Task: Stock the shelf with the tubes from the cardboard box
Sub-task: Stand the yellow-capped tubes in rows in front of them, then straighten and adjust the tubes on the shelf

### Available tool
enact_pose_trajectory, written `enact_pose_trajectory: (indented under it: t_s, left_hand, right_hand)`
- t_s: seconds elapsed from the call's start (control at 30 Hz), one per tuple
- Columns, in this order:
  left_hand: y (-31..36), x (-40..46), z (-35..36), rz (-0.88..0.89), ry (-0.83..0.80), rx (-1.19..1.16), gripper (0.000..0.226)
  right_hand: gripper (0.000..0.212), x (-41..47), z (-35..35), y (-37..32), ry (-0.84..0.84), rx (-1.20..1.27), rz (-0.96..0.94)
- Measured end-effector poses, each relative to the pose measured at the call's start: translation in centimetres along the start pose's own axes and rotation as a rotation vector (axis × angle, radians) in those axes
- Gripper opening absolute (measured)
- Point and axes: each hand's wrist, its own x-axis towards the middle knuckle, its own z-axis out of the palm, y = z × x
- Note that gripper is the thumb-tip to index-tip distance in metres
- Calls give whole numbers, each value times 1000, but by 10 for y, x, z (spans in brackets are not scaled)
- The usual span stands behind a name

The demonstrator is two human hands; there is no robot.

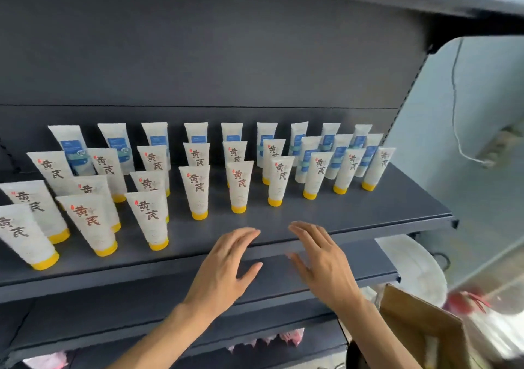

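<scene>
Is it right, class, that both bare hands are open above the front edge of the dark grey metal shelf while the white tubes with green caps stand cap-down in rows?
Not quite: the caps are yellow, not green. The head view shows the white tubes with yellow caps standing cap-down in rows on the dark grey metal shelf, with the left hand and right hand both open above its front edge.

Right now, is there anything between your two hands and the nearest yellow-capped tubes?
No. In the head view, only bare dark shelf lies between the left hand, the right hand and the nearest tubes.
</scene>
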Motion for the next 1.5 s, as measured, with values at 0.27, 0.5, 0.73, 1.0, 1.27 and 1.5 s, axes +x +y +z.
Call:
enact_pose_trajectory:
  t_s: [0.27, 0.5, 0.73, 1.0, 1.27, 1.5]
  left_hand:
    - [62, 50, 70, 124, -131, -52, 55]
    - [128, 80, 155, 210, -231, -97, 53]
    - [189, 90, 263, 210, -412, -116, 49]
    - [225, 90, 404, 127, -627, -144, 47]
    - [226, 64, 554, 33, -851, -127, 43]
    - [202, 32, 662, -140, -978, -114, 42]
  right_hand:
    - [55, -65, -30, 85, -14, -106, 147]
    - [59, -123, -57, 160, -22, -122, 311]
    - [56, -197, -43, 243, -66, -34, 555]
    - [55, -279, 6, 346, -223, 67, 926]
    - [47, -347, 77, 460, -391, 112, 1106]
    - [47, -380, 168, 540, -409, 158, 1241]
